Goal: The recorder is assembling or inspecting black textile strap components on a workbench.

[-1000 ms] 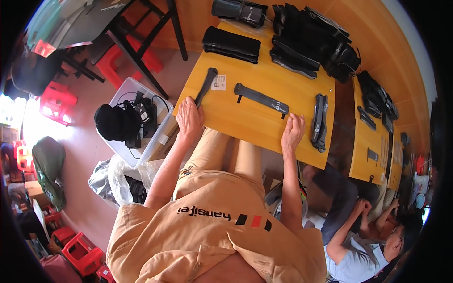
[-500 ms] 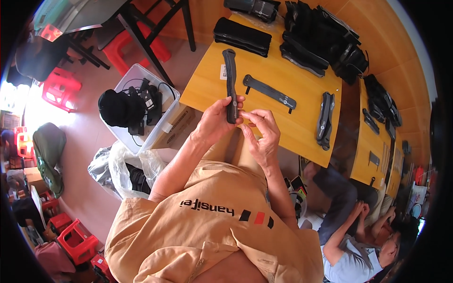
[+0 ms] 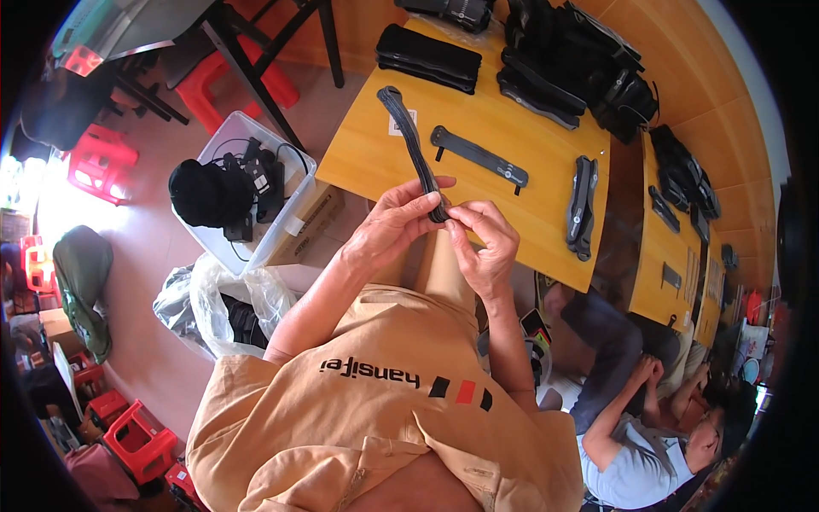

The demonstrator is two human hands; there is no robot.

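A dark grey fabric strap [image 3: 408,136] is raised over the table's near edge, its far end leaning up and left. My left hand [image 3: 394,224] is closed round the strap's near end, thumb on top. My right hand [image 3: 486,247] pinches the same end from the right, fingertips close to the left hand's. The strap is turned edge-on, and layers show along its side. Beyond it, a second grey strap [image 3: 479,157] lies flat on the yellow table [image 3: 363,141], with short black tabs at both ends. Another folded strap [image 3: 582,207] lies near the table's right edge.
Stacked black straps [image 3: 428,58] and a black pile [image 3: 563,60] fill the table's far side. On the left stands a clear plastic bin [image 3: 243,128] with black devices and cables, beside a plastic bag [image 3: 223,299]. A co-worker [image 3: 631,461] sits at the right.
The strap has turned edge-on and its far end has tipped left. Both hands have shifted slightly, and the right fingers now grip the strap's near end.
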